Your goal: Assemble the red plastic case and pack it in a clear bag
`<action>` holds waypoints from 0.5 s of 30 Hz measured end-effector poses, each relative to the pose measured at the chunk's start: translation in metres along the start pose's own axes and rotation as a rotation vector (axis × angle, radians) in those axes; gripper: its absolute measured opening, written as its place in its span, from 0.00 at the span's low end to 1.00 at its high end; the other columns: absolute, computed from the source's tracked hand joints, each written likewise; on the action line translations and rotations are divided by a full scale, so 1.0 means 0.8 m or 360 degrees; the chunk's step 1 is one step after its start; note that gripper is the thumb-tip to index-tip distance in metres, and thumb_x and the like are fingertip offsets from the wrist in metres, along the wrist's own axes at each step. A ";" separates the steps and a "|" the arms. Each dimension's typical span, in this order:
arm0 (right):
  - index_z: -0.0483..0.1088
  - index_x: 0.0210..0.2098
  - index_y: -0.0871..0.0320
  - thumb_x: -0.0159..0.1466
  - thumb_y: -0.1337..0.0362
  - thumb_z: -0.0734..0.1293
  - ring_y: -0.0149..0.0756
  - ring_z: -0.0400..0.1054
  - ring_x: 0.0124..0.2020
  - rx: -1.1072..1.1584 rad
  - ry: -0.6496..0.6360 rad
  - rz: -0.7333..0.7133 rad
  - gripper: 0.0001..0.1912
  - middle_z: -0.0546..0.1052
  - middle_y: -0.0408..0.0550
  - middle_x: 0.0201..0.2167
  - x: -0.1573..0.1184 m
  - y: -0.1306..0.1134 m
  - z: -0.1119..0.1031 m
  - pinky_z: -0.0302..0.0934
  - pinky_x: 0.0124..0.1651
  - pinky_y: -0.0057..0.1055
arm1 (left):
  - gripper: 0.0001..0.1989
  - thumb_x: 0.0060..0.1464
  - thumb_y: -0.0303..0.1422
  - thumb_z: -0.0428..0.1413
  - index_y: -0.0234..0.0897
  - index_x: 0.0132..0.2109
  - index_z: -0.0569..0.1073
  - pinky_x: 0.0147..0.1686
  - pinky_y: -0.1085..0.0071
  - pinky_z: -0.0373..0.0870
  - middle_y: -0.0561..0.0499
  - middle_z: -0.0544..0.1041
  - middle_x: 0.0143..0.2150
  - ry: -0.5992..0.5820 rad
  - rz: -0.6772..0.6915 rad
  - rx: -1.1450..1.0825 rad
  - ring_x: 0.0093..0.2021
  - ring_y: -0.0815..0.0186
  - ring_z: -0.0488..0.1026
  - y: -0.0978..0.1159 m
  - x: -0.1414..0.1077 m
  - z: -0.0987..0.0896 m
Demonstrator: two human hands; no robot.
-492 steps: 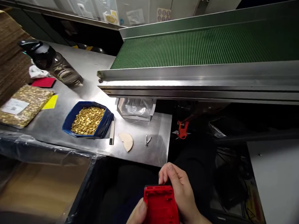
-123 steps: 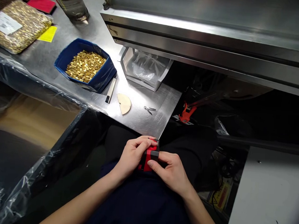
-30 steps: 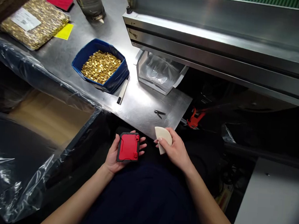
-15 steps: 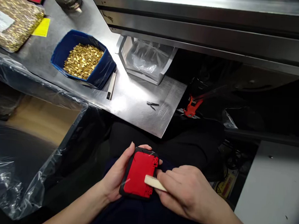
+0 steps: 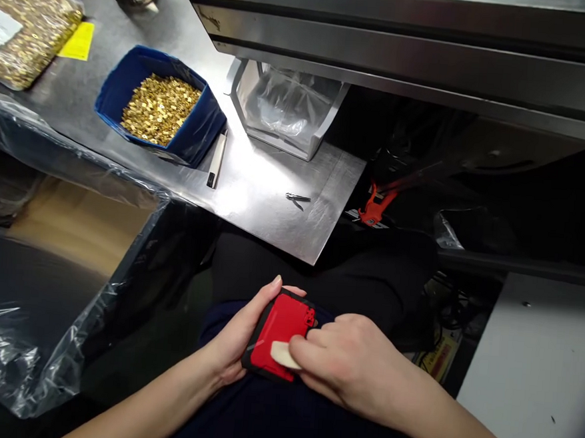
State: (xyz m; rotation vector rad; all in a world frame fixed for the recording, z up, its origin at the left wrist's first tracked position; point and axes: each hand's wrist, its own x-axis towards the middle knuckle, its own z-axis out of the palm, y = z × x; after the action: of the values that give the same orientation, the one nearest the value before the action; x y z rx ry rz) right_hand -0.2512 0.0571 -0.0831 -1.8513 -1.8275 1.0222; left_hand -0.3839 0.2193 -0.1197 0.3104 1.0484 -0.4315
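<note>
My left hand point(image 5: 237, 338) is closed around the left edge of a flat red part with a black rim point(image 5: 281, 325), held over my lap. Its thumb lies along the top left corner. A pale, flat, blunt-ended stick point(image 5: 281, 354) is pinched in my right hand point(image 5: 345, 359). The stick's end lies over the lower right of the red face; whether it presses on it I cannot tell. Small cut-out details point(image 5: 310, 315) show at the part's upper right corner. My right fingers hide its lower right edge.
On the metal bench stand a blue bin of small brass pieces point(image 5: 160, 109) and a grey bin with clear bags point(image 5: 287, 108). A white-handled tool point(image 5: 217, 160) and nail clippers point(image 5: 298, 198) lie near the bench edge. A plastic-lined box point(image 5: 86, 224) is at left.
The red part has shifted slightly right and turned a little in my left hand. My right hand has moved left with the stick, whose end is now further over the red face.
</note>
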 end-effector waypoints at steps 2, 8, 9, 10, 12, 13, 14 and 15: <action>0.63 0.40 0.52 0.77 0.59 0.56 0.31 0.65 0.26 -0.0009 -0.0008 -0.0011 0.10 0.75 0.39 0.27 0.002 0.000 -0.001 0.43 0.29 0.35 | 0.25 0.62 0.52 0.56 0.34 0.51 0.77 0.35 0.67 0.79 0.39 0.84 0.38 0.0006 -0.0005 -0.0031 0.34 0.57 0.81 -0.002 0.000 0.000; 0.62 0.41 0.52 0.76 0.61 0.56 0.30 0.65 0.26 0.0053 -0.0112 0.0097 0.08 0.75 0.38 0.28 0.001 -0.001 -0.002 0.45 0.30 0.34 | 0.27 0.61 0.54 0.56 0.35 0.52 0.77 0.38 0.63 0.80 0.38 0.84 0.40 0.0042 0.0007 -0.0040 0.38 0.52 0.83 -0.002 -0.001 -0.004; 0.62 0.41 0.52 0.76 0.60 0.56 0.30 0.66 0.26 0.0046 -0.0106 0.0070 0.08 0.75 0.38 0.28 0.002 -0.002 -0.001 0.45 0.30 0.34 | 0.26 0.61 0.54 0.56 0.35 0.52 0.77 0.38 0.64 0.80 0.39 0.84 0.40 0.0042 0.0007 -0.0019 0.38 0.53 0.83 -0.002 -0.001 -0.004; 0.62 0.40 0.52 0.76 0.60 0.56 0.30 0.66 0.26 0.0037 -0.0099 0.0056 0.08 0.75 0.38 0.28 0.004 -0.003 0.000 0.44 0.30 0.34 | 0.26 0.61 0.53 0.57 0.35 0.51 0.77 0.37 0.64 0.80 0.39 0.84 0.40 0.0036 0.0007 -0.0007 0.36 0.54 0.82 -0.002 0.000 -0.004; 0.61 0.39 0.52 0.76 0.60 0.56 0.30 0.66 0.26 0.0025 -0.0086 0.0092 0.09 0.75 0.38 0.28 0.005 -0.005 0.000 0.44 0.29 0.34 | 0.25 0.61 0.52 0.57 0.34 0.50 0.78 0.34 0.67 0.79 0.41 0.83 0.39 0.0036 0.0014 -0.0018 0.33 0.58 0.81 -0.002 0.001 -0.006; 0.61 0.39 0.52 0.76 0.59 0.56 0.30 0.66 0.26 0.0027 -0.0085 0.0141 0.09 0.75 0.38 0.28 0.005 -0.005 0.000 0.44 0.30 0.34 | 0.25 0.61 0.52 0.57 0.35 0.50 0.78 0.32 0.69 0.78 0.42 0.83 0.38 0.0053 0.0015 -0.0033 0.32 0.60 0.80 -0.002 0.001 -0.007; 0.61 0.40 0.52 0.76 0.59 0.56 0.30 0.66 0.26 0.0033 -0.0092 0.0195 0.09 0.75 0.38 0.29 0.005 -0.005 -0.001 0.44 0.30 0.34 | 0.25 0.61 0.53 0.57 0.35 0.50 0.78 0.31 0.70 0.78 0.42 0.83 0.38 0.0076 0.0011 -0.0047 0.30 0.61 0.79 -0.003 0.002 -0.007; 0.61 0.40 0.52 0.77 0.59 0.56 0.30 0.66 0.26 0.0044 -0.0101 0.0229 0.09 0.75 0.38 0.29 0.005 -0.005 -0.003 0.44 0.30 0.33 | 0.25 0.61 0.53 0.57 0.36 0.50 0.78 0.30 0.70 0.77 0.43 0.83 0.38 0.0098 0.0007 -0.0047 0.30 0.62 0.79 -0.003 0.001 -0.008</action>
State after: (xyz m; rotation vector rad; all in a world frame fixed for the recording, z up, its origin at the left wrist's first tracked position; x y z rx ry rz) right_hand -0.2529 0.0618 -0.0799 -1.9792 -1.7260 1.1625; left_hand -0.3893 0.2197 -0.1236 0.3008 1.1133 -0.4042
